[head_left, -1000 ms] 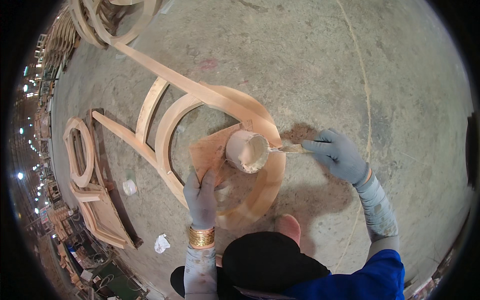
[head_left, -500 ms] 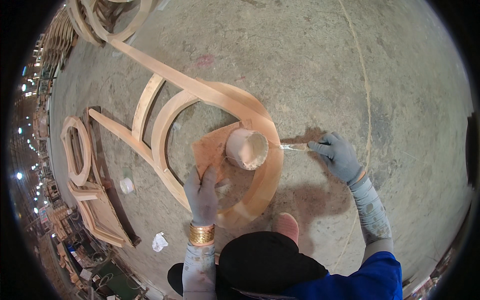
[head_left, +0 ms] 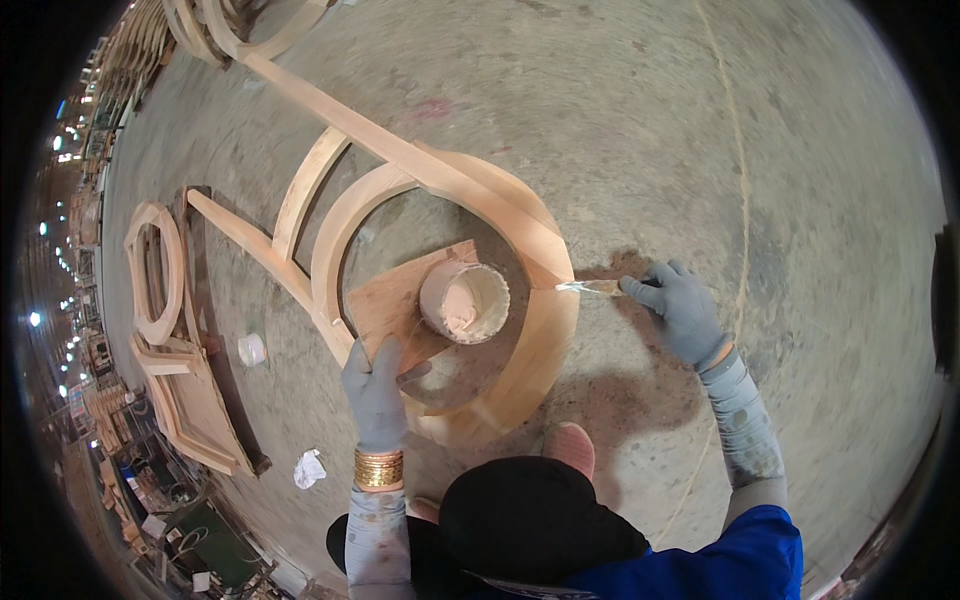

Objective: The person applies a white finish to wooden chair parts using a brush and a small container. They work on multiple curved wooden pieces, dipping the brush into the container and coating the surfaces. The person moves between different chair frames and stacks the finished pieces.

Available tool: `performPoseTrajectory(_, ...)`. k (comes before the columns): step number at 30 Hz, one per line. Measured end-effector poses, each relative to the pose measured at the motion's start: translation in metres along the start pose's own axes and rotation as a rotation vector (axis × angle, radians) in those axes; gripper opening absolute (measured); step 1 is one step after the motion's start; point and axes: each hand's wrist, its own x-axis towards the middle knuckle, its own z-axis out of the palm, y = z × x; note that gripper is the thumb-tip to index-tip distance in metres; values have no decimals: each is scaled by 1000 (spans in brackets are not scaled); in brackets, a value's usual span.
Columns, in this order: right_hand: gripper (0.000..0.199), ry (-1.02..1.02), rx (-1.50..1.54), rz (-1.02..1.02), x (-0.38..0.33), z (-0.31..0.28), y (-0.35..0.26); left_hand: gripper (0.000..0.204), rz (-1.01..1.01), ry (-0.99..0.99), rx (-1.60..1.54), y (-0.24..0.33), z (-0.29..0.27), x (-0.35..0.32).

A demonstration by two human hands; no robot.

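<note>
My gloved left hand (head_left: 375,395) grips the near edge of a thin wooden board (head_left: 380,300). A round tub (head_left: 432,297) stands on that board, tilted toward me, with pale pinkish putty (head_left: 462,312) inside. Below them is a wooden frame (head_left: 553,350) with a ring-shaped end and long legs running to the upper left. My gloved right hand (head_left: 682,312), closed, holds a putty knife (head_left: 594,287) by its handle. Its whitish blade tip meets the ring's right edge at a joint line between two pieces. Part of the ring is hidden behind the board and tub.
More wooden frames (head_left: 170,310) lie on the concrete floor at the left, and curved ones (head_left: 270,45) at the far left. A small white container (head_left: 252,349) and crumpled white paper (head_left: 309,469) lie nearby. My pink shoe (head_left: 570,450) is close to the ring.
My left hand has shifted left with the board and tub, uncovering the ring's right side. The right hand has barely moved, with the knife tip still at the ring's edge. The view has shifted slightly.
</note>
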Motion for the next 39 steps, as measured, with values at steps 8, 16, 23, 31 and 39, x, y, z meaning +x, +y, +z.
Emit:
performPoseTrajectory(8,35,31,83,-8,1,-11,-8,40,523,72,996,-126,-46,-39)
performPoseTrajectory(16,30,-11,-18,-22,14,13,-22,36,218,106,452,-138,-3,-44)
performPoseTrajectory(23,36,-53,-13,-22,1,3,-17,46,254,160,511,-134,-6,-51)
performPoseTrajectory(31,40,47,-107,-84,14,22,-28,50,40,203,90,-117,6,-52)
performPoseTrajectory(39,39,52,-42,-23,2,5,-35,46,94,238,174,-128,0,-51)
